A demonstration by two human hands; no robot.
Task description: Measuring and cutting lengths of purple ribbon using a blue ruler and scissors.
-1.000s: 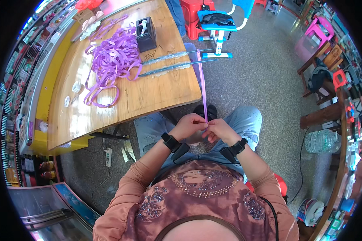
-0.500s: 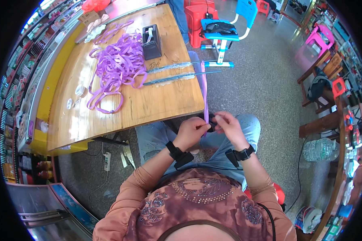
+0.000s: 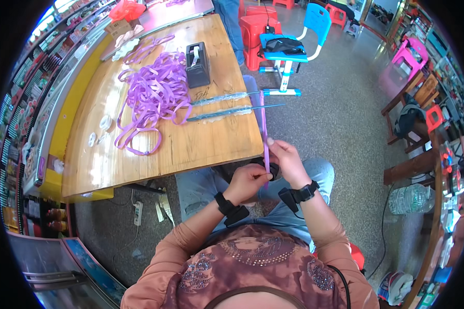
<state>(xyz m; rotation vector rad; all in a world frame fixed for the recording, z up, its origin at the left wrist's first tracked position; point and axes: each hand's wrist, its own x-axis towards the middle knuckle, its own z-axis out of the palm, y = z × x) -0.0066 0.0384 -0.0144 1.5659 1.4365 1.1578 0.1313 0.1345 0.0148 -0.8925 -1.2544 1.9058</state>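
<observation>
Taking the hands as the clock's centre, with twelve o'clock straight ahead of the person, the left hand point(image 3: 249, 181) is pinching the lower end of a purple strap point(image 3: 263, 119) between thumb and fingers, its grip clenched on it. The right hand point(image 3: 291, 164) is holding its thumb and forefinger together farther up, at the strap's three o'clock edge; whether that grip is grasping the strap, I cannot tell. The strap is running taut towards twelve o'clock, passing just beside the counter point(image 3: 211, 141) and reaching the tip of the farther of two dark rods point(image 3: 227, 112). These are lying at eleven o'clock, fixed under clear tape, their ends jutting beyond the counter's edge. A tangled pile point(image 3: 157, 85) of similar purple straps is spreading at ten o'clock, with one loop straying towards the person. A black dispenser point(image 3: 199, 74) is standing beside the pile at eleven, and a white roll point(image 3: 105, 122) is resting between nine and ten. On the floor, a blue chair point(image 3: 317, 24) is standing near twelve, carrying a black bag point(image 3: 284, 46).
</observation>
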